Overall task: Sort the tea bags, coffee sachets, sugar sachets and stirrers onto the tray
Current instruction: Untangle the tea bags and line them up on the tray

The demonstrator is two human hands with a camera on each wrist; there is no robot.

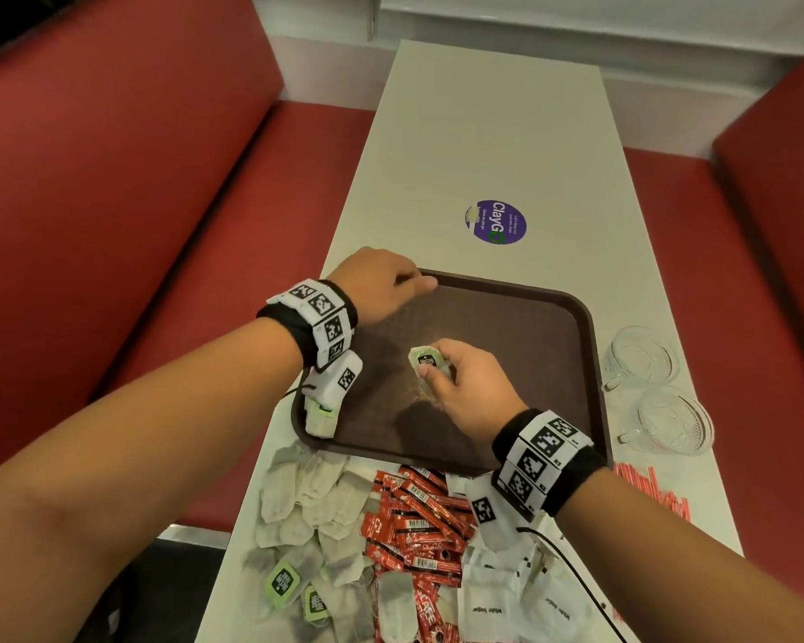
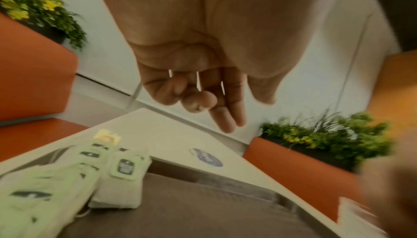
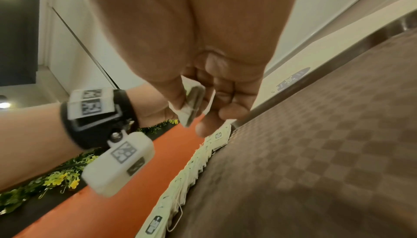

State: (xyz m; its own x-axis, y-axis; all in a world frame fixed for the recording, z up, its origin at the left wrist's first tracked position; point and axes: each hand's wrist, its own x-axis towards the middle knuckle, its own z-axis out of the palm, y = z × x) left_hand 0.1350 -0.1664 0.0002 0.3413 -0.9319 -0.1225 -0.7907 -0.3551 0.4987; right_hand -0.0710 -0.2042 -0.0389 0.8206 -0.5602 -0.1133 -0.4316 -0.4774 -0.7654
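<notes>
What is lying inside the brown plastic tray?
A row of white tea bags lies along the left edge of the brown plastic tray. The right hand holds another above it. The left wrist covers part of the row.

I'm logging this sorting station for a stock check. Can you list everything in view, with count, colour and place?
tray: one, brown, mid-table
tea bags on tray: a row, count unclear, white with green tags, along its left edge
loose tea bags: a heap, white, table near left
coffee sachets: a heap, red, table near centre
sugar sachets: several, white, table near right
stirrers: a bunch, red, table right edge
glass cups: two, clear, right of tray
sticker: one, purple, far table
seats: red, both sides
plants: green and yellow, behind seats
left hand: over tray's far left corner, holding nothing
right hand: above tray, pinching held tea bag
</notes>
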